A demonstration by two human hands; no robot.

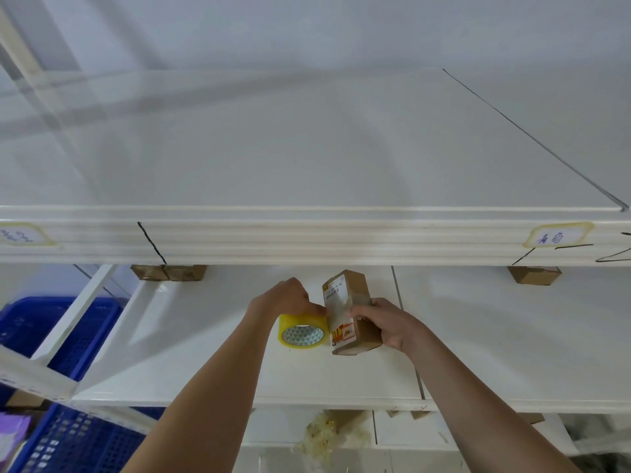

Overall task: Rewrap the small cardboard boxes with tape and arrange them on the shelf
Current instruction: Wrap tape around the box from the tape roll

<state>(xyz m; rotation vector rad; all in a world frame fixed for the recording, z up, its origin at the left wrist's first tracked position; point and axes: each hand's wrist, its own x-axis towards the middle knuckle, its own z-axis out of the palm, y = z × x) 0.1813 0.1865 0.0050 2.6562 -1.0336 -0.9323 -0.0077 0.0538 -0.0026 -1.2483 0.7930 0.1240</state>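
Observation:
A small cardboard box (348, 302) with a white label stands tilted on the middle shelf (205, 363). My right hand (389, 324) grips its right side, fingers curled over the front. A yellowish roll of clear tape (302, 333) lies just left of the box. My left hand (290, 298) reaches over the roll, its fingers pinching at the tape end against the box's left edge. Two taped boxes (169, 272) sit at the back left of this shelf and another box (534, 275) at the back right, all partly hidden by the upper shelf.
The upper shelf (307, 233) juts out above, with handwritten labels on its front edge. Blue plastic crates (61, 336) stand at the lower left. Crumpled tape scraps (321, 435) and more cardboard pieces lie on the shelf below.

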